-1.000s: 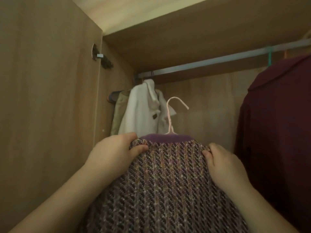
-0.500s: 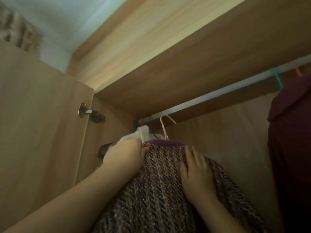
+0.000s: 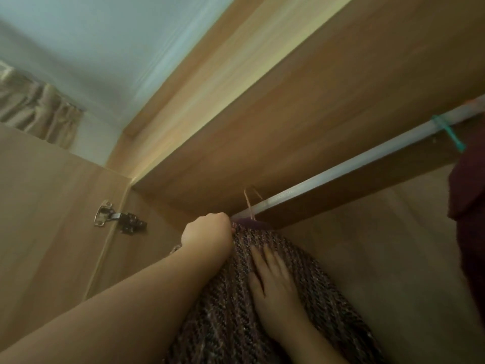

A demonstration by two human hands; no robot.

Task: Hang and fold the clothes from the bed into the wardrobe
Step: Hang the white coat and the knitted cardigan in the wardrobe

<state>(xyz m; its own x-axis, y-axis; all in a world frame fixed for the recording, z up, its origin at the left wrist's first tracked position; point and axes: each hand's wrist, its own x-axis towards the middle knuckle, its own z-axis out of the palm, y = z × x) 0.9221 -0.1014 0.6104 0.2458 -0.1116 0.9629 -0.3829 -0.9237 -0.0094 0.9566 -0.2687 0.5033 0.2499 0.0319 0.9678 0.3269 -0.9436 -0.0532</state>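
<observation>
A purple-and-brown tweed garment [image 3: 225, 306] with a plain purple collar hangs on a pink wire hanger [image 3: 249, 203]. The hanger's hook reaches up at the metal wardrobe rail [image 3: 341, 170]; whether it rests over the rail is unclear. My left hand [image 3: 207, 229] grips the garment's top left shoulder, just below the rail. My right hand [image 3: 273, 287] lies flat on the front of the fabric with straight fingers.
A dark maroon garment [image 3: 469, 206] hangs at the right on a teal hanger [image 3: 448, 134]. The wardrobe's upper shelf [image 3: 301, 101] sits just above the rail. The open door [image 3: 47, 206] with its metal hinge [image 3: 115, 216] stands on the left. Curtains show at far left.
The garment has gone up and deeper into the wardrobe until the hook meets the rail. My right hand let go of the shoulder and now lies flat. The view tilted upward.
</observation>
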